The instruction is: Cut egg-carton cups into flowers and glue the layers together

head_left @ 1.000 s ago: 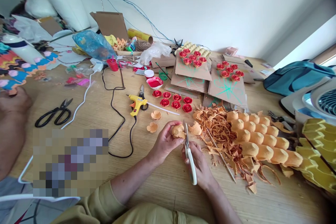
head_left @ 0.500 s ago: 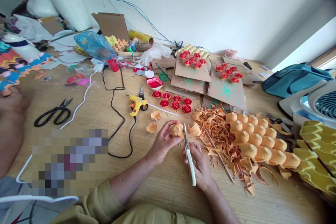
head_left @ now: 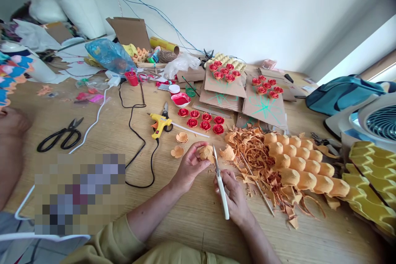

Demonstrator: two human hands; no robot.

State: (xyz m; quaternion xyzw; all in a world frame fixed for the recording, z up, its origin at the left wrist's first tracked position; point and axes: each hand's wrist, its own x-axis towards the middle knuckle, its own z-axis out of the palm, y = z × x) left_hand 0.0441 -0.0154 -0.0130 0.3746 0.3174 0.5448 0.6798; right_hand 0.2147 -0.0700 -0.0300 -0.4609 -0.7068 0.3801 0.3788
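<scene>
**Orange cup [head_left: 206, 153] and white-handled scissors [head_left: 220, 185] in two hands**

At the lower centre of the frame, viewed from where I stand in the room, the left hand [head_left: 188, 171] pinches the orange cup, its thumb and fingers clamped on the rim. To its right, the fingers of the right hand [head_left: 233, 198] are closed around the white-handled scissors. The blades point up the frame, just beside the cup's right edge; I cannot tell whether they touch it.

Immediately right of the blades, a second orange cup [head_left: 227, 152] lies on the counter [head_left: 192, 227], next to a heap of orange scraps [head_left: 253, 148]. A thin stick [head_left: 260, 189] lies along the heap's near side. An orange egg tray [head_left: 300, 163], its cups uppermost, extends toward the right of the frame and meets yellow egg trays [head_left: 368, 169].

Above and left of the hands are two petalled pieces [head_left: 177, 152] and a yellow glue gun [head_left: 161, 126]. Seven red roses [head_left: 205, 125] stand in two rows near the centre, below a bowl of red paint [head_left: 181, 99]. More roses rest on cardboard sheets [head_left: 264, 109], upper right of centre. Black-handled scissors [head_left: 62, 135] lie at left, near another person's arm [head_left: 10, 161].
</scene>
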